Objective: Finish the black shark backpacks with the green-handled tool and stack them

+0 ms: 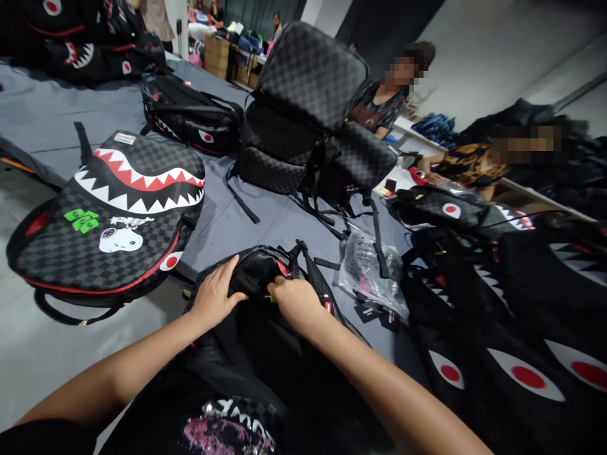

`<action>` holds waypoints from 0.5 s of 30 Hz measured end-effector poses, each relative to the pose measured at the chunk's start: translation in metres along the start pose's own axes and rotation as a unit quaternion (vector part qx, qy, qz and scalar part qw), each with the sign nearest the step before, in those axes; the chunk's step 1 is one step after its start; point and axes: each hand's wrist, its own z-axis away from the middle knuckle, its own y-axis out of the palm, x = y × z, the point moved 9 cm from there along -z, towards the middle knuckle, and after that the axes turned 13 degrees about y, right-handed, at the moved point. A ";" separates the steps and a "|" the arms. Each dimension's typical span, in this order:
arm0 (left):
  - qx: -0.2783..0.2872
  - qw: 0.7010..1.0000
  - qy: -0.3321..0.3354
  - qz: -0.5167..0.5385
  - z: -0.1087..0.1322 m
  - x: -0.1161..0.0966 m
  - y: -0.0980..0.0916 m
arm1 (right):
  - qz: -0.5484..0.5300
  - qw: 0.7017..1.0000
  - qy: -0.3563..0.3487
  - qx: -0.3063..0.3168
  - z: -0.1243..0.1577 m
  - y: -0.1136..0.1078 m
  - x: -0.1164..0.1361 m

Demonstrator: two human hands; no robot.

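A black backpack lies in front of me at the table's near edge, its upper part showing between my hands. My left hand rests on its left side, thumb and fingers spread apart. On the right, my right hand has its fingers curled in at the bag's opening, beside a bit of red and a small green spot; what the fingertips hold is hidden. To the left lies a checkered backpack with a red and white shark mouth, a white cartoon figure and green banknote prints.
Checkered bags are stacked mid-table on the grey cloth. A clear plastic bag with black tags lies right of my hands. Shark-face backpacks crowd the right side. Two people are behind the table.
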 end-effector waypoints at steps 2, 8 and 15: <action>0.000 1.000 0.002 0.014 0.001 0.002 0.000 | -0.003 1.000 0.010 -0.016 -0.003 -0.008 0.005; 0.006 0.999 0.001 0.044 0.001 0.011 0.002 | -0.036 0.999 -0.026 -0.030 -0.035 -0.021 0.041; 0.024 0.996 -0.062 0.059 0.003 0.031 0.001 | -0.016 0.998 0.051 0.033 0.009 -0.015 -0.009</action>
